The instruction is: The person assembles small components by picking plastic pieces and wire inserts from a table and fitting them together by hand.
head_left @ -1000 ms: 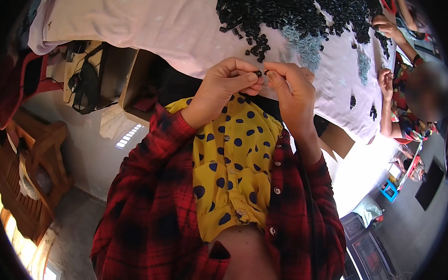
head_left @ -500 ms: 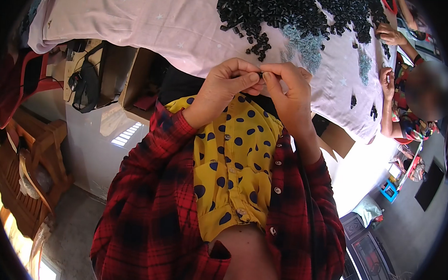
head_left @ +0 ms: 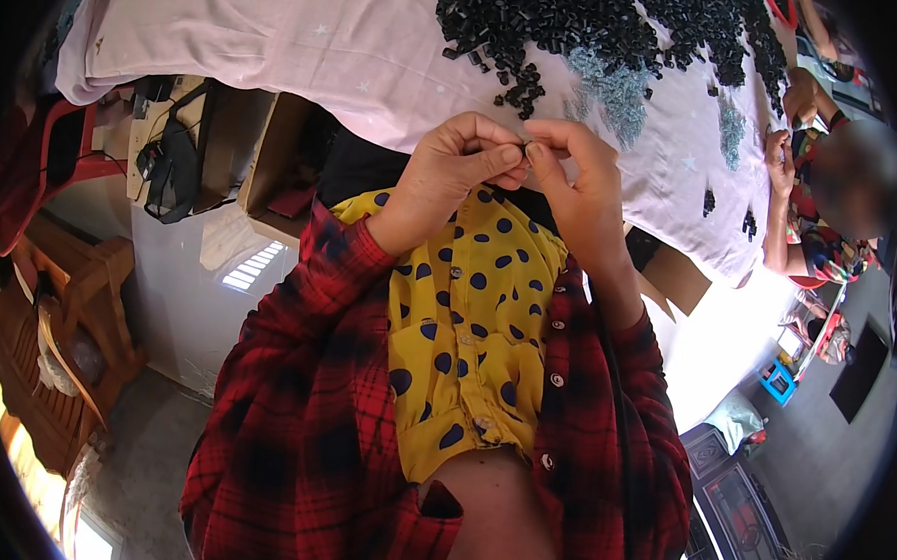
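Observation:
My left hand (head_left: 451, 172) and my right hand (head_left: 580, 176) meet just in front of the cloth's near edge. Both are closed in a pinch, thumb against forefinger. Between the fingertips shows a small dark piece (head_left: 525, 145), mostly covered, too small to make out its kind. Beyond my hands, a large heap of small black cylindrical parts (head_left: 549, 34) lies on the pale pink cloth (head_left: 308, 54). A pile of small grey-blue pieces (head_left: 609, 92) spreads beside the heap, nearer to my right hand.
At the right edge of the cloth, another person's hands (head_left: 779, 159) are at work. A second grey-blue pile (head_left: 730, 134) lies there. Below the cloth on the left are an open cardboard box (head_left: 261, 177) and a black strap (head_left: 173, 173). A wooden chair (head_left: 61, 333) stands lower left.
My hands stay in nearly the same place, the right fingers shifting slightly around the small piece. The other person's far hand has moved from the heap's edge toward their body.

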Demonstrator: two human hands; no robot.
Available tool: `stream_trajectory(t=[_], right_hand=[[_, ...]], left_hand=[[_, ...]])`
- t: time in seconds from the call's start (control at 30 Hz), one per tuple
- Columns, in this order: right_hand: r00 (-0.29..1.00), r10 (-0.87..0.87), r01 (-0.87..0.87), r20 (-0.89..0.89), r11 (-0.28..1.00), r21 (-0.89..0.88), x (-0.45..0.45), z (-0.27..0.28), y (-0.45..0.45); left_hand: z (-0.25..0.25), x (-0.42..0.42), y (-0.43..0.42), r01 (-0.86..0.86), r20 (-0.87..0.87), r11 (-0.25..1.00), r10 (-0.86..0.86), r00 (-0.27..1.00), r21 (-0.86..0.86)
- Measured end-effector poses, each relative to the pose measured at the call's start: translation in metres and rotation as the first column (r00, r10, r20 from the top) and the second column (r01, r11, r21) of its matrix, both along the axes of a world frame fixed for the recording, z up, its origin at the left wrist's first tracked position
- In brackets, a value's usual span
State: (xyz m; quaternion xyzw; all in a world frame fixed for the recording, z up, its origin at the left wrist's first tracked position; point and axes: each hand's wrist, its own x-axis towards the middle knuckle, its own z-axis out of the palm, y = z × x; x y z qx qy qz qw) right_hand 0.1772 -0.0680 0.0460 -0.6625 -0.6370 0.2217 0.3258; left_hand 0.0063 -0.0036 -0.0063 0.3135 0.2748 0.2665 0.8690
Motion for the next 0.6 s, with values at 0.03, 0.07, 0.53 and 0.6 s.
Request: stream_trajectory(t=[0.03, 0.07, 0.53, 0.6], right_hand=[[0.976, -0.077, 0.063, -0.204, 0.995, -0.074, -0.002, -0.001, 0.000], [0.905, -0.165, 0.110, -0.392, 0.981, -0.160, -0.003, -0.002, 0.001], [0.997, -0.014, 0.012, 0.080, 1.000, 0.025, 0.000, -0.002, -0.004], [0.992, -0.007, 0.002, 0.126, 0.999, 0.036, -0.001, -0.001, -0.005]], left_hand=[[0.000, 0.000, 0.000, -0.001, -0.001, 1.000, 0.001, 1.000, 0.000], [0.001, 0.000, 0.000, -0.008, -0.003, 1.000, 0.008, 1.000, 0.011], [0.010, 0.002, -0.003, -0.027, -0.084, 0.998, 0.023, 0.996, -0.050], [0.011, 0.002, -0.004, -0.037, -0.102, 0.997, 0.030, 0.994, -0.062]])
